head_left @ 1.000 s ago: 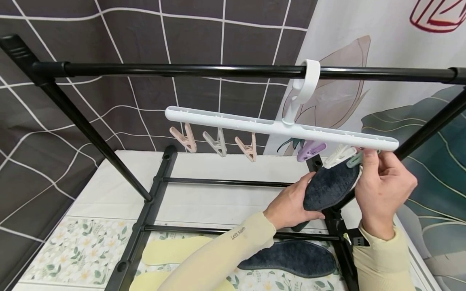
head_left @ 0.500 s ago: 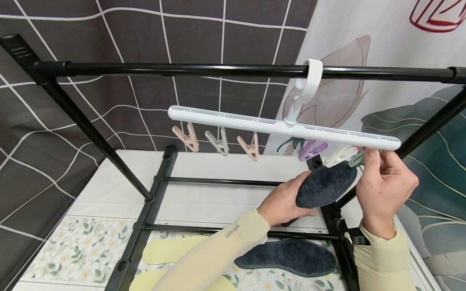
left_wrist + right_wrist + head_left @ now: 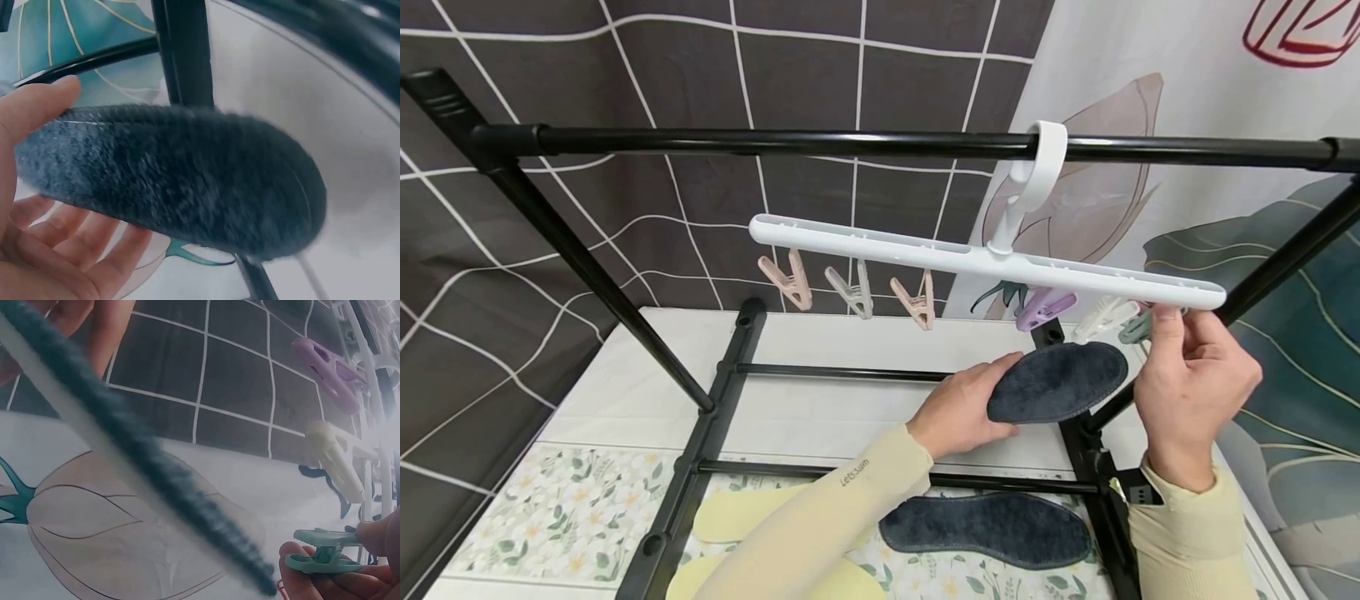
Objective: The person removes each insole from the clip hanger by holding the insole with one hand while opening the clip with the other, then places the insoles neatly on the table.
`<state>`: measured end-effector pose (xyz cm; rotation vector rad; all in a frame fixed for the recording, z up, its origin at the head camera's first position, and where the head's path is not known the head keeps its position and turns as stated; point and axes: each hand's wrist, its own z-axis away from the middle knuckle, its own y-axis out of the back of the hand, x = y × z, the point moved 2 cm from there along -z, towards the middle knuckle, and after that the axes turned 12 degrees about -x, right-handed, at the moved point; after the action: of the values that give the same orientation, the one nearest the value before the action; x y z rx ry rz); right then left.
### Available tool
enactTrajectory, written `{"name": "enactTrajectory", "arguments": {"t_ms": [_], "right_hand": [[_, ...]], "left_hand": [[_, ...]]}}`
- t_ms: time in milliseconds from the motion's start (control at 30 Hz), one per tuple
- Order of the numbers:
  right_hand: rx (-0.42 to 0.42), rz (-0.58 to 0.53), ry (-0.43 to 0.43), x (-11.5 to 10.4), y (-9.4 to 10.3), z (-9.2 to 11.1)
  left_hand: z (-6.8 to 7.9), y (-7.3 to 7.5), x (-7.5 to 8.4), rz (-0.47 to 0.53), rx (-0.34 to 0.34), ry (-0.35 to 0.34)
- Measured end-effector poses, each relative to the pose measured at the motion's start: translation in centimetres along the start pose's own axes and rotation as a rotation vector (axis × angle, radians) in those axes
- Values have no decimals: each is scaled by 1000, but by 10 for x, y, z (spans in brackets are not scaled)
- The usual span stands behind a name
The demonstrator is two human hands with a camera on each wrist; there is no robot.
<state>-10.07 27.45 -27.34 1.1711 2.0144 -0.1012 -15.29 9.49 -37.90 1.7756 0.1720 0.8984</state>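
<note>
My left hand (image 3: 958, 410) grips one end of a dark navy fuzzy insole (image 3: 1060, 383), thumb over one edge and fingers beneath in the left wrist view. Its free end lies just below the clips of a white hanger (image 3: 880, 248). At the hanger's right end, my right hand (image 3: 1197, 387) pinches a green clip (image 3: 325, 551) between thumb and fingers. In the right wrist view the insole's edge shows a pale underside, apart from that clip. A white clip (image 3: 1107, 318) and a purple clip (image 3: 1045, 308) hang beside the green one.
The hanger hooks over a black rack bar (image 3: 790, 143). Pink clips (image 3: 788, 282) and a grey clip (image 3: 852, 290) hang on its left half. Below, another dark insole (image 3: 988, 529) and yellow insoles (image 3: 745, 512) lie on a floral cloth (image 3: 565, 517). A lower rail (image 3: 1015, 483) crosses the rack.
My left hand has drawn the insole left and slightly down, away from the white and green clips. The hanger has shifted slightly right; my right hand stays at the green clip.
</note>
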Motion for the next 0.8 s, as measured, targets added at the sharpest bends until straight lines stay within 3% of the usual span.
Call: {"name": "enactTrajectory", "arguments": {"t_ms": [267,800], "right_hand": [[-19,8,49,0,1,1],[-33,20,68,2,3,3]], "left_hand": [[11,11,-4,-99,-38,31],[42,24,-2,-149,-129,65]]}}
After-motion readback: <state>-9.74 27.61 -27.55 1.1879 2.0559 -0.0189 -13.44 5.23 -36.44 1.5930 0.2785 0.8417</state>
